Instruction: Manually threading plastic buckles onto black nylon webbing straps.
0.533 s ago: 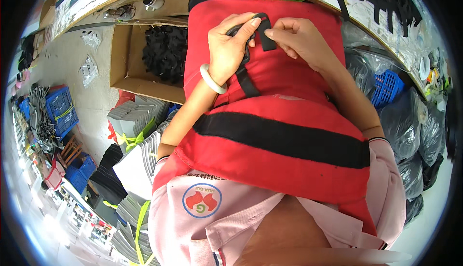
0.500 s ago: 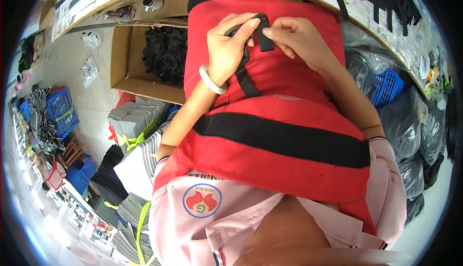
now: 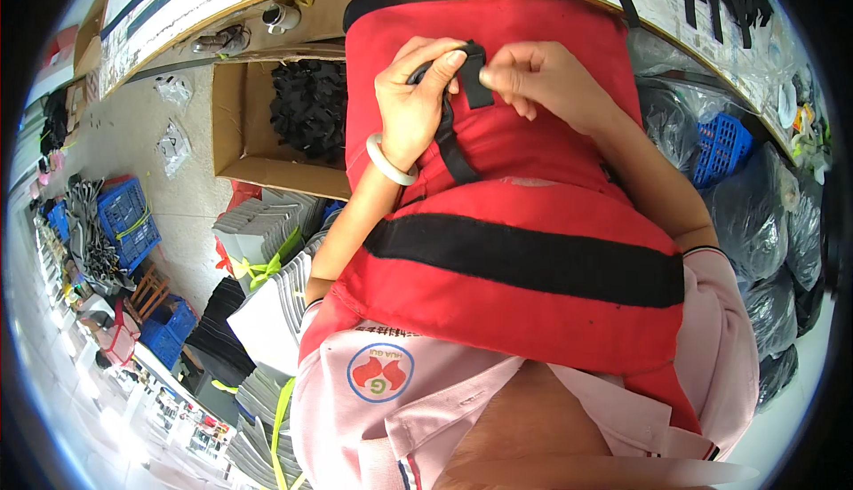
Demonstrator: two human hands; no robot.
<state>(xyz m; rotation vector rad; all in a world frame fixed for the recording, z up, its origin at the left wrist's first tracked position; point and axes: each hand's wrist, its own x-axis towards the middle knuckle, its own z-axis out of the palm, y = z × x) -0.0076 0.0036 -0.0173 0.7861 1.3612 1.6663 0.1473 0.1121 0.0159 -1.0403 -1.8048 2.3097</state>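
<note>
The left hand (image 3: 409, 108) pinches a black strap (image 3: 480, 92) between thumb and fingers, over the red apron (image 3: 560, 148) on the person's lap. The right hand (image 3: 555, 86) is half curled just beside the strap's flat end; whether its fingertips grip anything cannot be told. A carton (image 3: 280, 175) of black pieces (image 3: 311, 108) sits left of the lap, near the counter (image 3: 200, 17).
</note>
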